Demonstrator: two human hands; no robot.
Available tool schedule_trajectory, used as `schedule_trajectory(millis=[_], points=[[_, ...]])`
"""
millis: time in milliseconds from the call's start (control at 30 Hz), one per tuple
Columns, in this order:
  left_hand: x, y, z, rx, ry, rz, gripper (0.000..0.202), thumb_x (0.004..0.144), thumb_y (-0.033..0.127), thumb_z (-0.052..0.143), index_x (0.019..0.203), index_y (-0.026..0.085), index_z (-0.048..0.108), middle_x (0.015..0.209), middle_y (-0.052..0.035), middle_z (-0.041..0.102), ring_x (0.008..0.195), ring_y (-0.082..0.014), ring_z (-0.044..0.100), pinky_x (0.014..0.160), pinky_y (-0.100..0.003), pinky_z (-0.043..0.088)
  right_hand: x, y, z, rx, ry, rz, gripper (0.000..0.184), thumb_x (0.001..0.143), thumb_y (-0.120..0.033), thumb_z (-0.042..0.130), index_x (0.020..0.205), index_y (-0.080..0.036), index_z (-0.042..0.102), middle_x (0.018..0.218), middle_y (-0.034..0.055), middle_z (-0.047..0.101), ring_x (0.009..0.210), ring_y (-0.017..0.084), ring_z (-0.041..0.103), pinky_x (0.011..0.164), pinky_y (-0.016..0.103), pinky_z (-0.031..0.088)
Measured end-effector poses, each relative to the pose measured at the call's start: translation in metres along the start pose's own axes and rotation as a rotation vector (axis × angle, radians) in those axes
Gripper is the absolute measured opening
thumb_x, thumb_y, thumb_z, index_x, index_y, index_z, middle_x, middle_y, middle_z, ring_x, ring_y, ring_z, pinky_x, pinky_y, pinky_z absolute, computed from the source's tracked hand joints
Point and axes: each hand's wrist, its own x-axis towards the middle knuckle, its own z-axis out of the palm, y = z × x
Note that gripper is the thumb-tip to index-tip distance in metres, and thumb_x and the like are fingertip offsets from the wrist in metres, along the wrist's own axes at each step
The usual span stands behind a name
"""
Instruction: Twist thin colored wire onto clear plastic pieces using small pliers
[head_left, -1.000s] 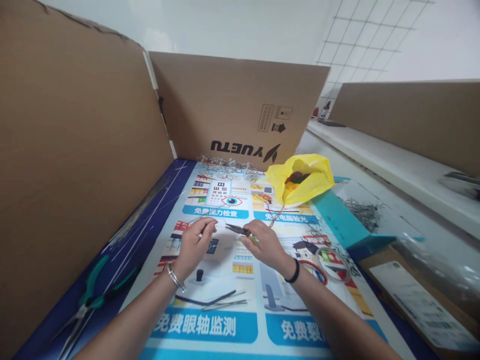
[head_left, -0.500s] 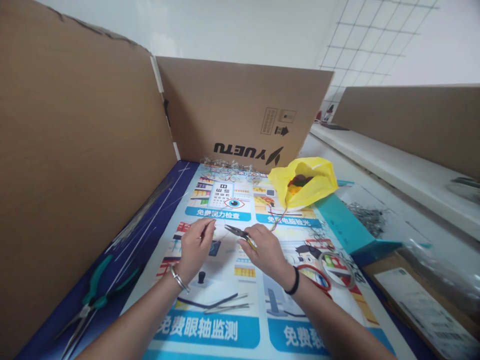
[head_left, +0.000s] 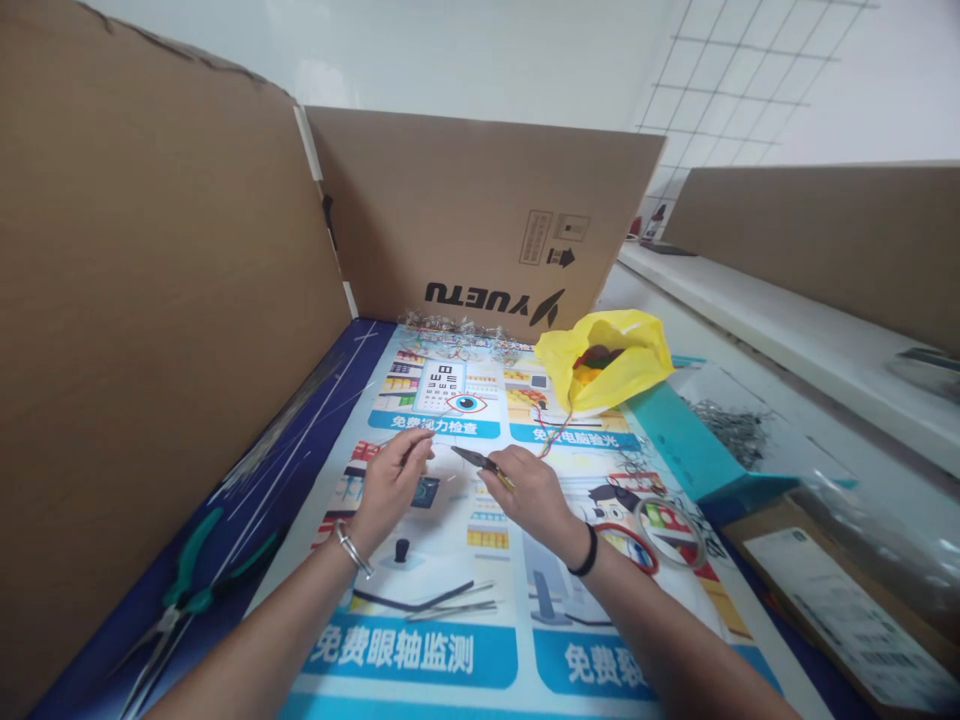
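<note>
My left hand [head_left: 390, 485] is closed in a pinch on a thin wire [head_left: 442, 412] that runs up and to the right over the printed poster [head_left: 450, 650]. My right hand [head_left: 532, 490] grips small pliers [head_left: 480, 460] whose dark jaws point left toward the left fingers. Both hands hover close together over the middle of the poster. A silver bangle sits on my left wrist, a black band on my right.
Green-handled pliers [head_left: 184, 590] lie at the left on the blue mat. Cardboard walls [head_left: 150, 300] stand left and behind. A yellow bag [head_left: 604, 360], a teal box [head_left: 686, 445], a tape roll [head_left: 667, 530], metal bits [head_left: 731, 425] and loose wires [head_left: 442, 600] lie around.
The hands have barely shifted; the view tilted slightly up and back down. The pliers' jaws stay near the left fingers.
</note>
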Motion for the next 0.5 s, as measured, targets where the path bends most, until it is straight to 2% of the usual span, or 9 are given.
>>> schedule_trajectory(millis=[100, 300, 400, 500], points=[[0.0, -0.001, 0.0021, -0.055, -0.02, -0.075, 0.026, 0.086, 0.034, 0.046, 0.104, 0.019, 0.056, 0.069, 0.0014, 0.058, 0.059, -0.0116, 0.053, 0.06, -0.023, 0.043, -0.0005, 0.0019, 0.0026, 0.012, -0.002, 0.027, 0.024, 0.09, -0.036, 0.045, 0.089, -0.017, 0.06, 0.081, 0.0078, 0.061, 0.077, 0.019, 0.056, 0.068, 0.029, 0.042], [0.0027, -0.0064, 0.0028, -0.058, -0.069, -0.088, 0.021, 0.087, 0.036, 0.043, 0.084, 0.019, 0.055, 0.062, 0.0034, 0.053, 0.055, -0.0107, 0.051, 0.055, -0.022, 0.04, -0.0002, 0.0039, 0.0031, 0.069, -0.032, 0.049, 0.021, 0.088, -0.035, 0.047, 0.089, -0.018, 0.059, 0.081, 0.0064, 0.06, 0.076, 0.018, 0.054, 0.067, 0.028, 0.041], [0.0046, -0.0081, 0.0033, -0.104, -0.018, -0.143, 0.02, 0.086, 0.037, 0.044, 0.083, 0.02, 0.054, 0.06, 0.0042, 0.053, 0.053, -0.0104, 0.05, 0.053, -0.021, 0.04, 0.0033, 0.0033, -0.0009, 0.235, -0.039, 0.108, 0.018, 0.084, -0.035, 0.052, 0.088, -0.019, 0.056, 0.079, 0.0043, 0.058, 0.074, 0.017, 0.053, 0.065, 0.027, 0.041], [0.0023, -0.0067, 0.0073, -0.135, -0.021, -0.18, 0.019, 0.085, 0.037, 0.045, 0.083, 0.02, 0.054, 0.061, 0.0042, 0.053, 0.052, -0.0101, 0.05, 0.051, -0.021, 0.04, 0.0077, -0.0013, -0.0013, 0.492, 0.01, 0.274, 0.017, 0.079, -0.033, 0.058, 0.087, -0.019, 0.054, 0.08, 0.0015, 0.056, 0.072, 0.015, 0.053, 0.065, 0.026, 0.042]])
